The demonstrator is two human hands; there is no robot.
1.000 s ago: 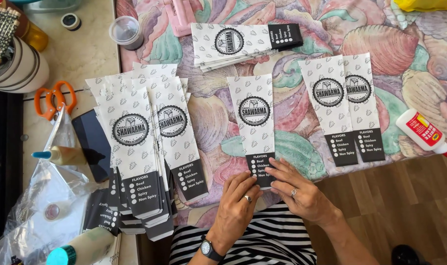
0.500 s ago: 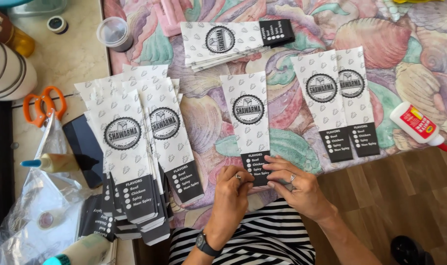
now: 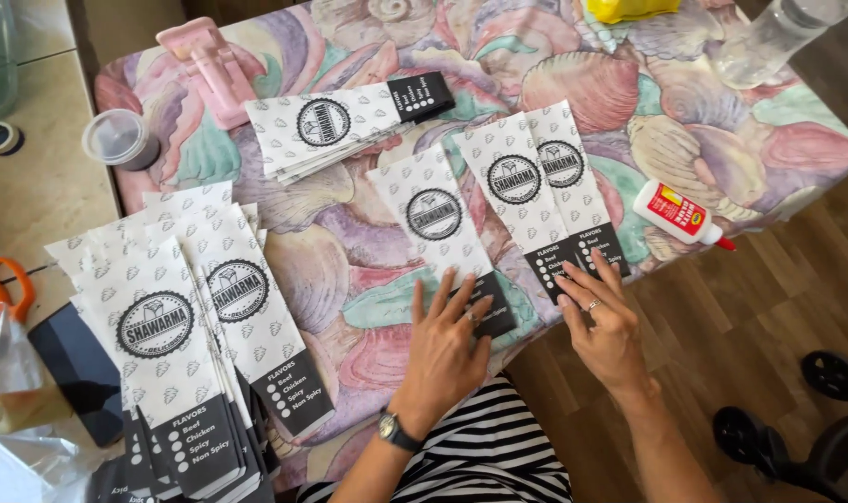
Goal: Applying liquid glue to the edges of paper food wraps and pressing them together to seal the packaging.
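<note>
My left hand (image 3: pixel 447 349) lies flat, fingers spread, on the middle paper sleeve's (image 3: pixel 440 233) dark end; my right hand (image 3: pixel 603 321) presses the neighbouring sleeve (image 3: pixel 522 186) likewise, gripping nothing. Uneven pressure could skew either one — and the glue bottle (image 3: pixel 677 214), beyond my right fingers at the tabletop's (image 3: pixel 778 149) edge, could roll off.

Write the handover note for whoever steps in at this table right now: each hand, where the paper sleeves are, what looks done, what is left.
Left hand: flat, fingers spread, pressing the dark lower end of the middle sleeve.
Right hand: open, fingertips on the dark ends of the two sleeves beside it.
Laid out singly on the shell-patterned cloth: those three sleeves.
Other sleeves: a fanned big stack at the near left, a small stack lying crosswise farther back.
Glue bottle: on its side, right of the hands, not held.
Left: both stacks.
</note>
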